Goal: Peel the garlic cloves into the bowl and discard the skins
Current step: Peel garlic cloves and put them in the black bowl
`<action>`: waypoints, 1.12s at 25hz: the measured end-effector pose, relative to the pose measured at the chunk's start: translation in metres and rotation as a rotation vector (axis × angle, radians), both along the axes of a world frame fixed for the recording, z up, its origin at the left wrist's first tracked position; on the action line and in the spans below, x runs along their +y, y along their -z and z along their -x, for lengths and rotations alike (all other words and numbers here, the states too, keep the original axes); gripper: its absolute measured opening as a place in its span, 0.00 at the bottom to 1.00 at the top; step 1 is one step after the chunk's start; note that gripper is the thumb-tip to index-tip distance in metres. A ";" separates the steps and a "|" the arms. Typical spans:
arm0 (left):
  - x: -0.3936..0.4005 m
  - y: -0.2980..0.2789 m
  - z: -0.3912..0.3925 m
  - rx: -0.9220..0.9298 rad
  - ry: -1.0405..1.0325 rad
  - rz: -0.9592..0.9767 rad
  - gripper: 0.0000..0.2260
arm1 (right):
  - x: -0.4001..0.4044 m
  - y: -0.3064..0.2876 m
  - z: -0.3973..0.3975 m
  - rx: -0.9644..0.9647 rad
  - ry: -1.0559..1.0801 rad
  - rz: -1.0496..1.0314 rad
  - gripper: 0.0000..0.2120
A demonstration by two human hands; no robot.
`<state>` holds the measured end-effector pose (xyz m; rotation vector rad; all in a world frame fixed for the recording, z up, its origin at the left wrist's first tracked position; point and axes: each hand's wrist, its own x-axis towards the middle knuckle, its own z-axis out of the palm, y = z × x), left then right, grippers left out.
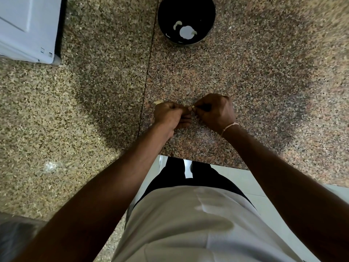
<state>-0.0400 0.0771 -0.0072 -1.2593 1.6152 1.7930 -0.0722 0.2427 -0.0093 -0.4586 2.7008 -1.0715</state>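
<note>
Head view: a garlic clove is pinched between the fingertips of the left hand and the right hand, both curled round it, above the counter near its front edge. Peeled cloves are seen in the black bowl at the back edge.

Both forearms reach forward and angle inward, so the hands meet at the middle. The left hand has its fingers curled under, knuckles up. The right hand is curled too, its fingertips pinched against those of the left. A thin band circles the right wrist.
</note>
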 end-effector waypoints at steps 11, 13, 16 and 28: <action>0.004 -0.002 0.001 -0.008 -0.005 0.066 0.07 | -0.002 -0.003 -0.002 0.043 -0.016 -0.003 0.04; 0.005 -0.002 0.001 -0.008 -0.011 0.077 0.07 | -0.002 -0.003 -0.002 0.040 -0.014 -0.007 0.04; 0.007 -0.002 0.001 -0.002 -0.020 0.086 0.07 | -0.002 -0.001 -0.002 0.049 -0.014 -0.011 0.04; 0.007 0.001 0.003 -0.028 -0.002 0.124 0.07 | -0.005 -0.001 -0.006 0.048 0.008 -0.038 0.06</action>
